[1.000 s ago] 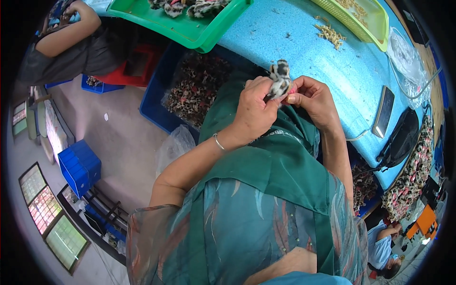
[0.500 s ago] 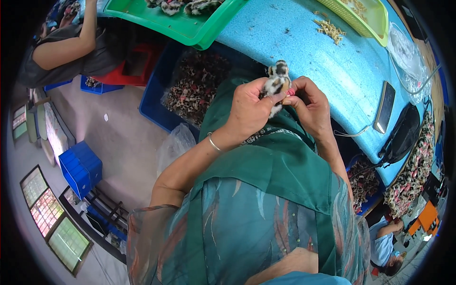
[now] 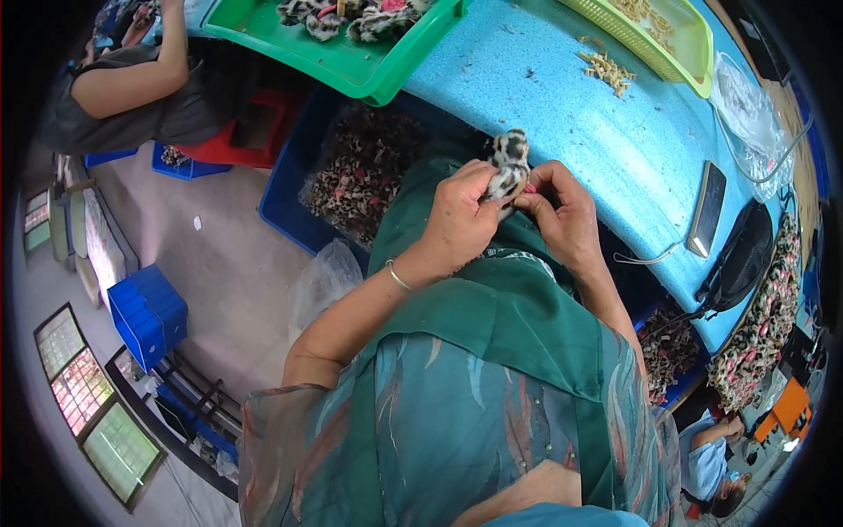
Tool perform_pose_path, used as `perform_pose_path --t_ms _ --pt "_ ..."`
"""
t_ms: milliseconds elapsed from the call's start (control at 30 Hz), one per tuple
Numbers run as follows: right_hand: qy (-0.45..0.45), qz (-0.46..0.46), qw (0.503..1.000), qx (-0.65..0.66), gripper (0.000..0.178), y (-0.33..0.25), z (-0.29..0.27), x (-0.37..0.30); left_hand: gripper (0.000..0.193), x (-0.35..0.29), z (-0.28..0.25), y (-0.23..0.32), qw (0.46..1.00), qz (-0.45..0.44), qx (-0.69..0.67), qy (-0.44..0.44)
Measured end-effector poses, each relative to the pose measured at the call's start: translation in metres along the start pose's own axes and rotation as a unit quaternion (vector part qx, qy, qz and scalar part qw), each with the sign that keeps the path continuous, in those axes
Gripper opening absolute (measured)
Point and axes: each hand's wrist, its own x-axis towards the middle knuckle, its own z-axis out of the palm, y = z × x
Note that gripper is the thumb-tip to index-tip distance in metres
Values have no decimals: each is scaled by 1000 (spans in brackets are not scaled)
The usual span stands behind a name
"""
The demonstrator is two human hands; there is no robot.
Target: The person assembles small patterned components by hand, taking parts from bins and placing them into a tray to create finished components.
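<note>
A small furry plush piece (image 3: 510,163), spotted black, white and tan, is held over my lap at the edge of the blue table. My left hand (image 3: 462,211) is closed around its left side, thumb across the front. Thumb and fingers of my right hand (image 3: 560,213) pinch together at its right side, where a bit of pink cloth (image 3: 529,189) shows. What exactly the right fingertips grip is hidden. Similar spotted pieces with pink parts (image 3: 386,19) lie in the green tray (image 3: 373,85) at the far left of the table.
On the blue table (image 3: 492,83) are a yellow basket (image 3: 694,77), a pile of small tan pieces (image 3: 608,72), a phone (image 3: 708,209), a plastic bag (image 3: 746,114) and a black pouch (image 3: 742,255). A blue bin (image 3: 274,198) of spotted pieces stands left of my knees. A co-worker's arm (image 3: 132,88) is at upper left.
The plush piece and both hands have shifted slightly down and to the left in the picture. The surroundings have shifted a little too. Both hands keep their grip on the piece.
</note>
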Motion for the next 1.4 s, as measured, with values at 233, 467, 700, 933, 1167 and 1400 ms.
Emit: perform_pose_path --t_ms 233,467,700,933,1167,1400 --pt "-73 39 971 226 12 8 -15 8 18 0 3 -1 873 -292 -389 -37" --pt "-68 78 942 318 14 14 -14 15 27 -4 7 -2 995 -93 -28 7" --pt "-94 47 983 150 12 4 -13 9 13 1 0 1 929 -253 -272 -6" --pt "-66 -126 988 -53 19 -5 -12 13 9 5 -4 3 909 -272 -316 -23" --pt "-13 -163 983 -86 20 -4 -2 6 10 3 -6 4 940 -261 -221 -18" --pt "-71 20 977 201 13 4 -11 11 11 -1 -2 4 934 -249 -253 -40"
